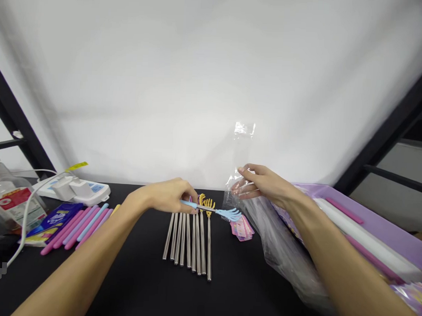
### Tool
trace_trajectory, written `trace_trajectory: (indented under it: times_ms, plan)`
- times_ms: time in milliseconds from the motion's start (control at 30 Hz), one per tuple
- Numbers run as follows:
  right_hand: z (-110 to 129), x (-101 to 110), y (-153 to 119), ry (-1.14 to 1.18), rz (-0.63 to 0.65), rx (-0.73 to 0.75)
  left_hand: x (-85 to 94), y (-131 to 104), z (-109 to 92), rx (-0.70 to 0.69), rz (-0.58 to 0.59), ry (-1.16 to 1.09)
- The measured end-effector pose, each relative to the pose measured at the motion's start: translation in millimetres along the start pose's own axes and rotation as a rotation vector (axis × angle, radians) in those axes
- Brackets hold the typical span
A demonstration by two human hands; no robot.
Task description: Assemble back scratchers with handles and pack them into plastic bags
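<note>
My left hand (170, 196) is closed round the light blue handle of a back scratcher (231, 215), whose blue claw points right. Under it lies a row of steel rods (193, 243); yellow claws (206, 202) show at the far ends of some, while my hand hides other ends. My right hand (260, 182) pinches a clear plastic bag (242, 152), which stands up thin and see-through against the wall. Just below the blue claw, several pink printed cards (242, 228) lie in a small fanned stack. Beneath my right wrist, more clear plastic bags (280, 245) are spread out.
Pink, purple and blue handles (84, 227) lie at left, beside a blue and yellow packet (57, 222). Behind them are a white power strip (76, 189) and a clear jar (11, 200). A purple bin (379, 214) with long pieces stands at right.
</note>
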State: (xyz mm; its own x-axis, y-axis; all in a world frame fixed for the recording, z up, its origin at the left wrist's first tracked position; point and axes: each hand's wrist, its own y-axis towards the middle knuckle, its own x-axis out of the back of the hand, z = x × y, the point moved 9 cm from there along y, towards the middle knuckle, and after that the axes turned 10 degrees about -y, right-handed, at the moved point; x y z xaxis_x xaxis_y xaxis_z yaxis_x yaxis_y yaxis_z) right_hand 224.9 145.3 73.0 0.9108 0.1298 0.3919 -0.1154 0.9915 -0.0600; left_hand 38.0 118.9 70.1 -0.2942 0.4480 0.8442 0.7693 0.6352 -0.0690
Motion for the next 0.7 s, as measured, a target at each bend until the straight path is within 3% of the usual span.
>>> trace_trajectory:
  times_ms: [200,467,700]
  plan:
    - [-4,3,1,-0.047,-0.060,-0.035,4.6,-1,9,0.044,-0.054,0.043]
    - [2,8,2,0.079,-0.164,0.008,-1.7,-3,27,0.190,-0.062,-0.100]
    - [7,17,0,0.127,-0.244,0.059,-3.7,-4,23,0.212,-0.055,-0.105]
